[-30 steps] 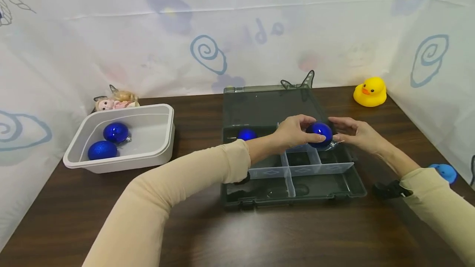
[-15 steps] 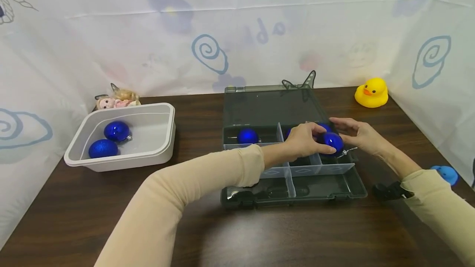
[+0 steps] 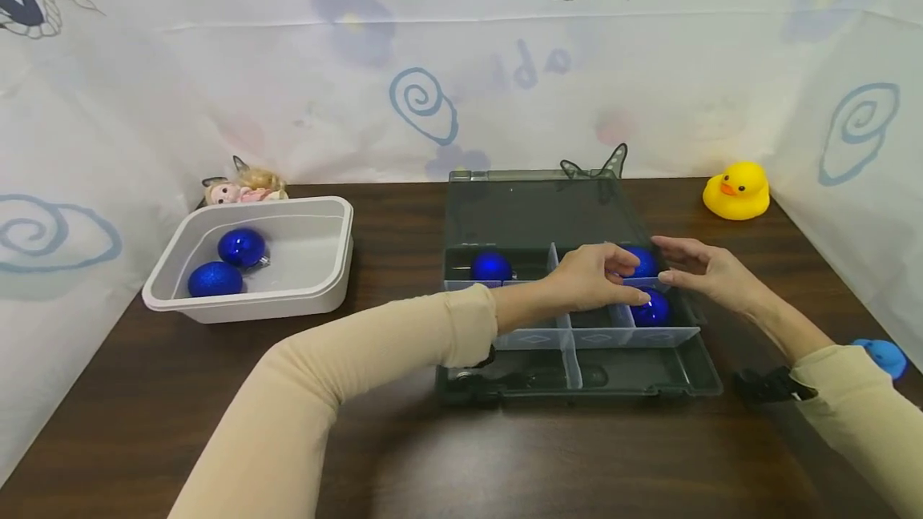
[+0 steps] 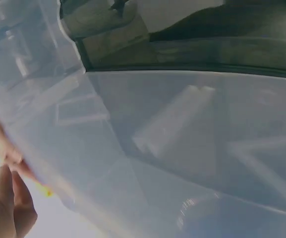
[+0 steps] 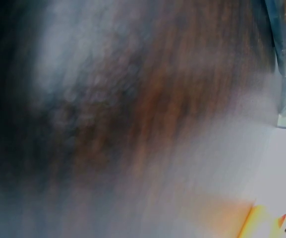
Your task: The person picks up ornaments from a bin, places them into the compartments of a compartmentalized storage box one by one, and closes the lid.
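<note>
In the head view, a dark see-through compartment box [image 3: 577,383] lies with its lid back. A shiny blue Christmas bauble [image 3: 652,311] sits in the middle row's right compartment. My left hand [image 3: 594,275] is just above it, thumb tip at its upper edge and fingers loosely spread, not gripping. Behind, one blue bauble [image 3: 641,261] sits at the back right, partly covered by my left fingers, and another bauble [image 3: 491,267] at the back left. My right hand [image 3: 710,275] hovers by the box's right side, fingers relaxed, holding nothing. The left wrist view shows mostly clear dividers [image 4: 172,129].
A white tub [image 3: 332,291] at the left holds a glossy blue bauble [image 3: 241,247] and a glittery one [image 3: 215,279]. Behind it lies a doll [image 3: 245,189]. A yellow rubber duck [image 3: 736,191] stands at the back right, with a blue toy [image 3: 883,356] at the right edge.
My left hand has brought the bauble down and forward into the middle row's right compartment and loosened its fingers from it. My right hand has stayed beside the box. The view has shifted slightly.
</note>
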A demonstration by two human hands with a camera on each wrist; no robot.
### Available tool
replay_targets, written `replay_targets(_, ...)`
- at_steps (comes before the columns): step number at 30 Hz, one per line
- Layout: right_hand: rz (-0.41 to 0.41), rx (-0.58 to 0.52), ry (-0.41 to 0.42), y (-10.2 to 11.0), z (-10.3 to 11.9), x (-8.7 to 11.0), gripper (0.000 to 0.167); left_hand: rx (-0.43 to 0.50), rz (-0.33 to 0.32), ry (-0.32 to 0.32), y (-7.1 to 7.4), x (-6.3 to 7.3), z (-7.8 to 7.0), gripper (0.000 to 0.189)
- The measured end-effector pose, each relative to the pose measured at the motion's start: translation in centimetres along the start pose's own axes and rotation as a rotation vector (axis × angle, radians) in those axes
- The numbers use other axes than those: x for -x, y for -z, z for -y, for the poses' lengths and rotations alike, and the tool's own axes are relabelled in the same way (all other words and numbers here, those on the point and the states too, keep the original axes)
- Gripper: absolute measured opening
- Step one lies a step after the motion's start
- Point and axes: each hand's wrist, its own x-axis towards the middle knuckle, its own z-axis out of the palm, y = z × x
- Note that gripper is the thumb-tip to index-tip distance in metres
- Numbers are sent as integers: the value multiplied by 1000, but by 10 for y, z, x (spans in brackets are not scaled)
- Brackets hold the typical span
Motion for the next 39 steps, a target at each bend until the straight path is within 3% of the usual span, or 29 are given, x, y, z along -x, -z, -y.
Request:
replay_targets(4, -12, -6, -6, 3, 1, 3, 60, 89, 52, -49, 28, 22, 1, 48)
replay_targets(7, -15, 0, -11, 4, 1, 3, 60, 104, 18, -101, 58, 42, 7, 46)
replay_targets(10, -18, 13, -23, 4, 1, 3, 61, 87, -67, -125, 93, 65, 19, 43)
replay_targets(14, -23, 24, -36, 3, -1, 6, 61, 76, -235, -65, 144, 94, 43, 41)
replay_targets(18, -36, 24, -11, 4, -3, 9, 59, 172, -378, 13, 195, 124, 72, 46)
replay_targets(20, -39, 8, 0, 3, -4, 9, 58, 259, -440, 23, 219, 140, 88, 44)
replay_targets(25, -33, -16, 12, 3, -4, 7, 58, 411, -612, 17, 268, 176, 126, 19)
replay_targets(27, -31, -10, 6, 2, -4, 6, 59, 447, -659, 30, 282, 188, 138, 16)
replay_targets(31, -30, 2, -4, 0, -3, 6, 59, 433, -739, 97, 301, 203, 156, 14)
replay_targets(39, -21, -11, 6, -4, -1, 2, 59, 43, -841, 361, 314, 212, 172, 37)
